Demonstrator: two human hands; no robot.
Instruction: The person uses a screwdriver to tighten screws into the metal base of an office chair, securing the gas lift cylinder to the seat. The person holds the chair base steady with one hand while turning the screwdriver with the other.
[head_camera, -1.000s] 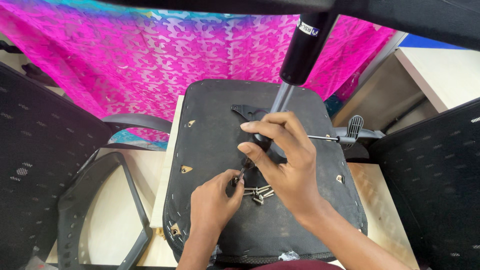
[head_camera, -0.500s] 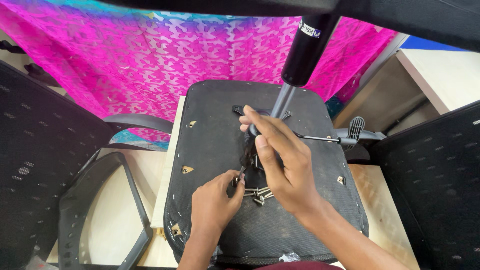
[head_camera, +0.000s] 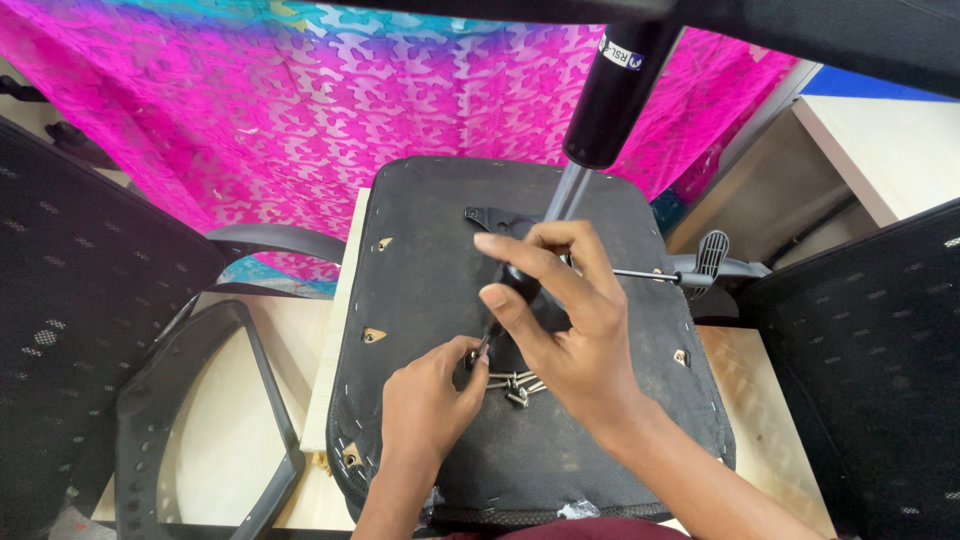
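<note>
An upturned black office chair seat (head_camera: 430, 270) lies on a light table, its gas lift cylinder (head_camera: 612, 95) rising toward the camera. My right hand (head_camera: 565, 320) grips the black mechanism plate at the cylinder's base. My left hand (head_camera: 428, 400) pinches a small screw against the plate's lower left edge. A small pile of loose silver screws (head_camera: 515, 386) rests on the seat between the two hands. The plate itself is mostly hidden under my right hand.
A black adjustment lever (head_camera: 700, 265) sticks out to the right of the seat. A loose black armrest frame (head_camera: 200, 400) lies on the table (head_camera: 235, 440) at the left. Mesh chair backs (head_camera: 70, 290) stand on both sides. Pink patterned cloth (head_camera: 300, 100) hangs behind.
My right hand has shifted its fingers slightly on the mechanism plate. My left hand stays at the plate's lower left edge.
</note>
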